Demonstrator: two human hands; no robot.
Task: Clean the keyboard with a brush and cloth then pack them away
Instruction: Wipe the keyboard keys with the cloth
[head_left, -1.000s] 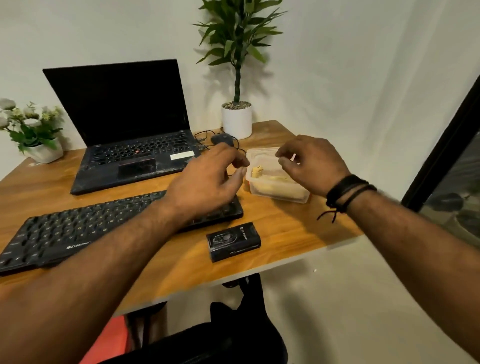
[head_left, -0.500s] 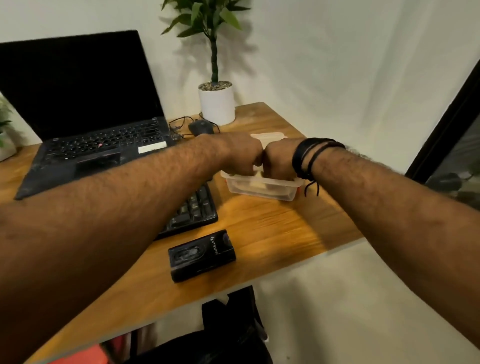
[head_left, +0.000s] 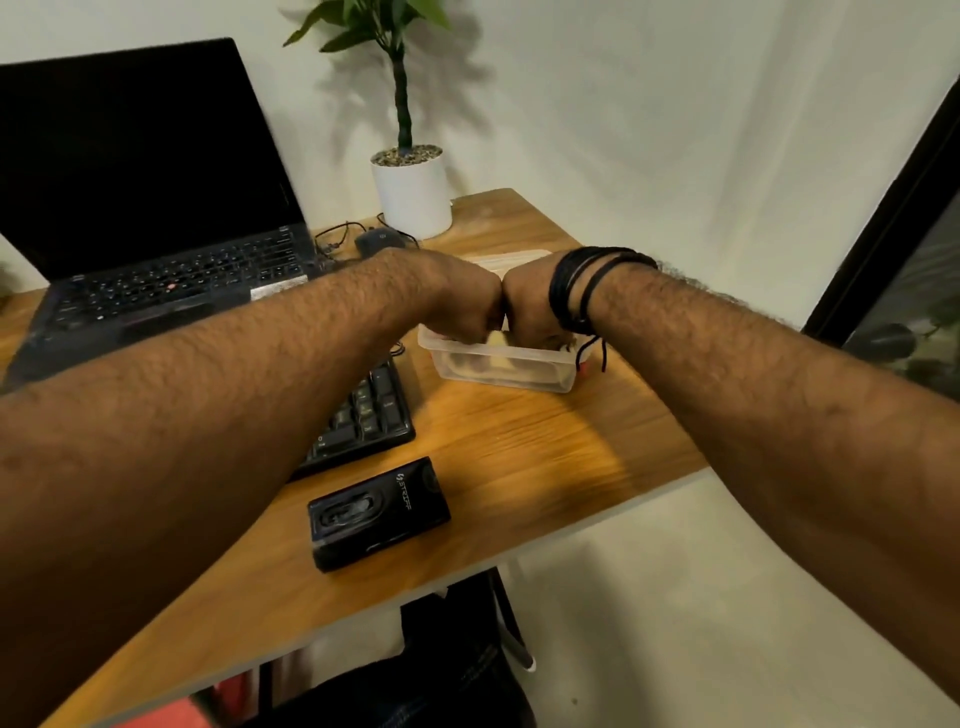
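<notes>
Head view, single entry. Left hand (head_left: 462, 301) and right hand (head_left: 530, 306): knuckles touching, both reaching down into the clear plastic container (head_left: 498, 366); fingers hidden below the rim, so whether they pinch, curl or lie spread cannot be told. Contents under the hands: something pale yellow (head_left: 497, 340), perhaps the cloth; no brush identifiable. Container lid (head_left: 511, 258): apparently lying just beyond the hands. Keyboard (head_left: 371, 415): near side of the left hand, mostly covered by the left forearm, only its right end showing. Progress, as judged: either tools being taken out at the start or put back at the end; the frame does not settle which, and the keyboard's cleanliness is unreadable. Small black box (head_left: 379, 512): nearer than the keyboard, close to the desk's front edge (head_left: 597, 525). Room: bare wood between container and front edge; desk's right edge lies near the right wrist; laptop (head_left: 156, 280), mouse (head_left: 379, 241) and potted plant (head_left: 410, 192) crowd the far left side.
</notes>
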